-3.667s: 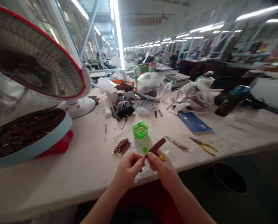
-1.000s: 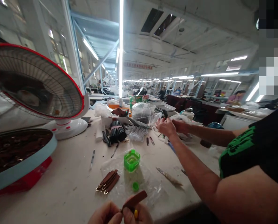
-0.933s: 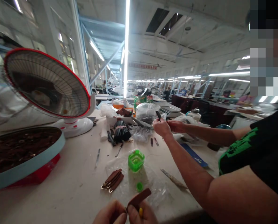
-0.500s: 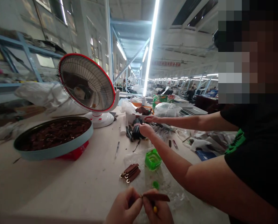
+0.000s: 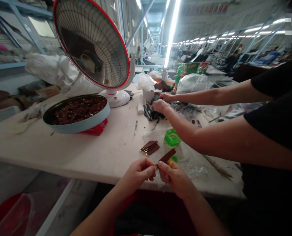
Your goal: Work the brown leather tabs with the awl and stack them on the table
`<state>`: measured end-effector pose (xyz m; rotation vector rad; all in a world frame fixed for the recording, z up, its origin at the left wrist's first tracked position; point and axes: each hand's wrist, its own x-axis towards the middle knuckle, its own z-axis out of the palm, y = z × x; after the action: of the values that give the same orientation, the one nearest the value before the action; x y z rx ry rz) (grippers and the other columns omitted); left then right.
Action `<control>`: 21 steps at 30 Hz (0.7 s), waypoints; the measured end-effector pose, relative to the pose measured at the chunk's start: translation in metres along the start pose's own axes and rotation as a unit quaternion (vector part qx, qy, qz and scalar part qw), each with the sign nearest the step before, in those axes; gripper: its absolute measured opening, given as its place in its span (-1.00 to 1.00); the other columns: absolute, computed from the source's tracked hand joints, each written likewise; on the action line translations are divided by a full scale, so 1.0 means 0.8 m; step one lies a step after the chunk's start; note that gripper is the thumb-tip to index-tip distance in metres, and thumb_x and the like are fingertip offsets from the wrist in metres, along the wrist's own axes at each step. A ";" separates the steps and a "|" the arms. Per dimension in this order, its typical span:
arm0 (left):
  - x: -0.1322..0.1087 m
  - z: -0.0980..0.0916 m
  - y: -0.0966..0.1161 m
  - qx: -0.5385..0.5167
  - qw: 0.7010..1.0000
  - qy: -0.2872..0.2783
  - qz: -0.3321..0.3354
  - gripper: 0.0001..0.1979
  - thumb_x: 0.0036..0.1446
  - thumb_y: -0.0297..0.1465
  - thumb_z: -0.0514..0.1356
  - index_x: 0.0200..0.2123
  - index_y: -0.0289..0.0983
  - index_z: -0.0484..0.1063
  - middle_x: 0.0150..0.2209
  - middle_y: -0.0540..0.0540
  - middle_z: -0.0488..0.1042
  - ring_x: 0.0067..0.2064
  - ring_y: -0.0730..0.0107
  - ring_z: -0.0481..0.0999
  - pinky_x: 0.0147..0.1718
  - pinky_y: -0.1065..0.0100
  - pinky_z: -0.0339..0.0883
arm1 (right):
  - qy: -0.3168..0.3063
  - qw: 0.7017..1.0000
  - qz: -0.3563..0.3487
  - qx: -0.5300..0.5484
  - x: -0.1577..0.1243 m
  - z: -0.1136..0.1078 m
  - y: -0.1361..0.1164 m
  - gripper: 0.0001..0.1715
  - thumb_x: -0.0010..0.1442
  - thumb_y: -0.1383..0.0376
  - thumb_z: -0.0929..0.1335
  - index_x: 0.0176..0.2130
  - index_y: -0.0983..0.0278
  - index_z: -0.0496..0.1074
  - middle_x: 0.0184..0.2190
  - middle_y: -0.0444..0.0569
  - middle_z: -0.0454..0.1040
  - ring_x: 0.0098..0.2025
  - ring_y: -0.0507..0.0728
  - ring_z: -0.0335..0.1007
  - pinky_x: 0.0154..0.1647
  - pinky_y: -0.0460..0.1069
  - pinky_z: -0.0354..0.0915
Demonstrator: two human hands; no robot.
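Note:
In front of me, near the table edge, my left hand [image 5: 141, 171] and my right hand [image 5: 172, 174] meet with fingertips pinched together. Between them is a brown leather strap [image 5: 167, 155], its free end slanting up to the right. The left fingers close on its near end, where something small and shiny shows; fingers partly hide it. A yellow tip [image 5: 171, 164], its kind unclear, sticks out of my right hand. Just beyond lies a small stack of brown straps [image 5: 151, 147] with metal rings. To its right are a green plastic dish [image 5: 172, 138] and a small green cap [image 5: 174, 159].
At left, a round tin [image 5: 87, 122] full of brown ringed pieces rests on a red support [image 5: 97, 128], before a fan heater [image 5: 115, 98]. A co-worker's arms [image 5: 185, 126] reach from the right to dark strips [image 5: 149, 113]. A pen [image 5: 135, 127] lies mid-table.
My view has tilted down, showing my forearms and the table edge. The strap's free end, level before, now points up to the right. Both my hands still pinch it.

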<state>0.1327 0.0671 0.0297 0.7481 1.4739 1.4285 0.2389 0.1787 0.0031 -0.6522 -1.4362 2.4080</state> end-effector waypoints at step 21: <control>0.009 0.012 -0.029 -0.017 0.996 0.084 0.017 -0.74 -0.04 -0.25 0.21 -0.48 -0.31 0.24 -0.57 0.06 0.31 -0.50 0.54 0.26 -0.47 0.45 0.11 | 0.141 0.982 -0.124 -0.018 -0.001 0.008 0.049 -0.63 0.09 0.12 0.33 -0.57 0.27 0.18 -0.69 -0.25 0.07 -0.63 -0.06 -0.05 -0.62 -0.09 -0.09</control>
<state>0.1423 0.0744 0.0067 0.6461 1.5662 1.5708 0.2364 0.1547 -0.0282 -0.7404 -1.3565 2.0136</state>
